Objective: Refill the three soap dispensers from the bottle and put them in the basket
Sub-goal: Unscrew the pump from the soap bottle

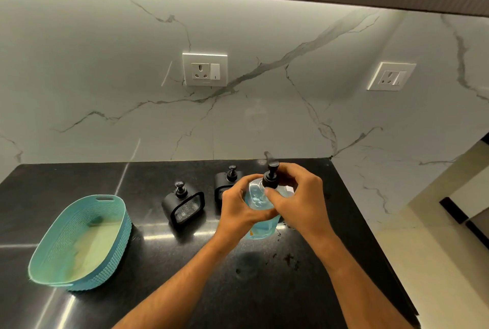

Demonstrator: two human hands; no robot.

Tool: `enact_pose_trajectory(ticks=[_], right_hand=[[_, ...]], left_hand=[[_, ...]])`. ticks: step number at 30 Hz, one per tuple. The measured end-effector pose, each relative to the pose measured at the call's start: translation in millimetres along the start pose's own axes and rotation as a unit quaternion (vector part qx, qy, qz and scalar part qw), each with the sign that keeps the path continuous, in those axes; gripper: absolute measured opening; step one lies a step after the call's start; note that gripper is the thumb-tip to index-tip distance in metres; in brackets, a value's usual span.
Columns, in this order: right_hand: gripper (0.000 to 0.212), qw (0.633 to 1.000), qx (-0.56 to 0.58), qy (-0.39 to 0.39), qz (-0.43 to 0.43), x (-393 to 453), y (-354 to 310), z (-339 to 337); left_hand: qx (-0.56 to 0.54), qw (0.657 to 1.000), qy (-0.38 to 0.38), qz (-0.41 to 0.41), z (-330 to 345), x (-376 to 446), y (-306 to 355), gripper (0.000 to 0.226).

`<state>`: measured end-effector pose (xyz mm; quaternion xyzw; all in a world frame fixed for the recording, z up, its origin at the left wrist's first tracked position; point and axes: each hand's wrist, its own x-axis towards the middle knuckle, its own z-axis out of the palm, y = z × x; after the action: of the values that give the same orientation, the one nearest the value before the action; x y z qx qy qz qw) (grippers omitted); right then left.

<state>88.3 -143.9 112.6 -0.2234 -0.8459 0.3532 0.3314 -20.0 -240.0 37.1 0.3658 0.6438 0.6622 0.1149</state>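
Observation:
A clear bottle of blue soap stands on the black counter. My left hand grips its body. My right hand pinches its black pump cap at the neck. Two black soap dispensers stand behind: one left of my hands, another partly hidden by my left hand. A teal woven basket sits empty at the counter's left. A third dispenser is not visible.
The marble wall rises behind the counter with two sockets on it. The counter ends at its right edge, with floor beyond. Dark cabinets hang overhead.

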Motion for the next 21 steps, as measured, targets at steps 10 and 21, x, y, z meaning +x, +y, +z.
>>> enact_pose_trajectory(ticks=[10,21], right_hand=[[0.033,0.999,-0.036,0.025,-0.001,-2.3,-6.0,2.0],[0.047,0.998,-0.063,0.004,-0.001,-5.5,-10.7,3.1]], left_hand=[[0.015,1.0,-0.006,0.002,-0.8,-3.4,1.0,0.076],[0.019,1.0,-0.012,0.004,-4.6,-8.3,-2.2,0.074]])
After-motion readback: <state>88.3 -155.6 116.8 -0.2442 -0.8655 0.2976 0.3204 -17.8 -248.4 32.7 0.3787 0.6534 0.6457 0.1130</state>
